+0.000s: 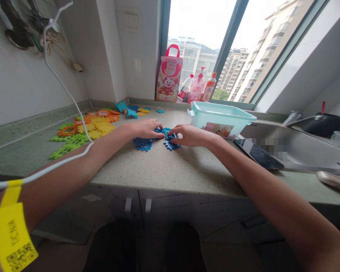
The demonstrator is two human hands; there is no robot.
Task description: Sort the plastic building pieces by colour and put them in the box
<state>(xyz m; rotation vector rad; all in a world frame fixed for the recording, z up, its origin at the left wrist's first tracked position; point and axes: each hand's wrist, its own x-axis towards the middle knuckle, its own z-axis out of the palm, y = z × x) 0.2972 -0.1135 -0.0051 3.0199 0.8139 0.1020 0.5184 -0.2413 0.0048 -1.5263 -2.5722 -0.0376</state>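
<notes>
Blue plastic interlocking building pieces (pixel 143 144) with toothed edges lie on the counter between my hands. My left hand (pixel 145 128) is closed on some of them, thumb and fingers curved around their far side. From the right, my right hand (pixel 189 135) pinches another blue piece (pixel 170 145) between thumb and fingers. The two hands are close together, and their fingers partly cover the pieces. Left of my left hand, yellow pieces (pixel 98 126), orange pieces (pixel 66 131) and green pieces (pixel 70 145) lie in loose flat piles.
A light-blue plastic tub (pixel 221 109) stands behind my right hand, beside the sink (pixel 294 147). A phone (pixel 257 153) lies at the sink's edge. A white cable (pixel 65 90) hangs across my left forearm. Bottles (pixel 197 88) and a pink bag (pixel 169 81) line the windowsill.
</notes>
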